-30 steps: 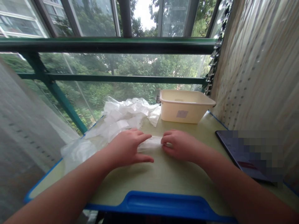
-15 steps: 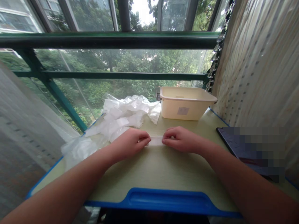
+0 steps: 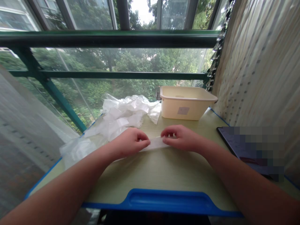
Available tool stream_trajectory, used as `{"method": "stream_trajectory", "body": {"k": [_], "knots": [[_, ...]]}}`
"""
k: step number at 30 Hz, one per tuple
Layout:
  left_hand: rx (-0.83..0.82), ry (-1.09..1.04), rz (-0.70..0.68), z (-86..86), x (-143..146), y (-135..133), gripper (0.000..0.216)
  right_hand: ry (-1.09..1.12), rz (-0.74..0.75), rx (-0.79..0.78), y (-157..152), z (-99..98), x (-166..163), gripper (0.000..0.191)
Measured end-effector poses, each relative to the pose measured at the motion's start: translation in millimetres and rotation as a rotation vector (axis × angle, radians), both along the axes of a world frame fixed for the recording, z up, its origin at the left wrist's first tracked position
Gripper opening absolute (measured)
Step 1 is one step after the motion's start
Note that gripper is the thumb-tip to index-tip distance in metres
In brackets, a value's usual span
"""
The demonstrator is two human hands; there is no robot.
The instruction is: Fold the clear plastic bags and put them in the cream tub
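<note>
A flattened strip of translucent plastic, which looks like a folded plastic bag [image 3: 155, 143], lies low over the desk between my hands. My left hand [image 3: 132, 141] pinches its left part between thumb and fingers. At the other end my right hand [image 3: 181, 137] has its thumb and curled fingers on the plastic, in a looser hold. Part of the strip runs under my left hand and wrist. Beyond the left hand, a heap of crumpled clear plastic bags [image 3: 131, 109] spreads over the desk.
A cream plastic bin [image 3: 187, 109] with a small label stands at the back right. To the right lies a dark tablet [image 3: 236, 147], its screen blurred out. The desk [image 3: 161, 175] has a blue edge with a pen tray [image 3: 168, 200]. Behind is a green railing [image 3: 112, 40].
The strip now shows more of its length and tilts slightly. My right hand's fingers have loosened and lifted a little. My left hand has shifted slightly left.
</note>
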State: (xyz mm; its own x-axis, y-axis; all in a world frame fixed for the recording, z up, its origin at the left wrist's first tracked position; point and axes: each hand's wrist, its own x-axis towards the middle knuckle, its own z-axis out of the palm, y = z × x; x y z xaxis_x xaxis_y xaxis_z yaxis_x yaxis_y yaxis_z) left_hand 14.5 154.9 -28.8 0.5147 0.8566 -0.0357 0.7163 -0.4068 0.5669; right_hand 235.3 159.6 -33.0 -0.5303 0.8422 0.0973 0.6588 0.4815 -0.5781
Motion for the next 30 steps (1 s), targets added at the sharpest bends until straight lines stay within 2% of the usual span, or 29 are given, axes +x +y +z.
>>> {"method": "stream_trajectory", "body": {"k": [6, 10, 13, 16, 20, 27, 30], "knots": [[0.008, -0.003, -0.102, 4.4, -0.8, -5.6, 0.028, 0.063, 0.1, 0.065, -6.6, 0.0, -8.4, 0.016], [0.16, -0.124, -0.107, 4.2, 2.2, -12.2, 0.036, 0.019, 0.107, 0.055, -7.6, -0.8, -8.5, 0.016], [0.256, -0.156, -0.172, 0.6, 5.3, -15.3, 0.024, -0.005, 0.136, 0.037, -8.8, 0.2, -8.2, 0.016], [0.272, -0.145, -0.205, -3.2, 7.3, -15.8, 0.013, -0.027, 0.153, 0.008, -9.4, 1.0, -7.7, 0.017], [0.247, -0.137, -0.171, -5.1, 7.8, -14.5, 0.013, -0.064, 0.156, -0.022, -8.2, -0.8, -7.1, 0.02], [0.137, -0.1, -0.066, -9.9, 8.4, -5.9, 0.017, -0.045, 0.127, 0.089, -3.5, -9.6, -9.8, 0.023], [0.14, -0.081, -0.042, -14.4, 10.7, -1.6, 0.019, -0.069, 0.1, 0.145, -0.4, -15.0, -11.8, 0.023]]}}
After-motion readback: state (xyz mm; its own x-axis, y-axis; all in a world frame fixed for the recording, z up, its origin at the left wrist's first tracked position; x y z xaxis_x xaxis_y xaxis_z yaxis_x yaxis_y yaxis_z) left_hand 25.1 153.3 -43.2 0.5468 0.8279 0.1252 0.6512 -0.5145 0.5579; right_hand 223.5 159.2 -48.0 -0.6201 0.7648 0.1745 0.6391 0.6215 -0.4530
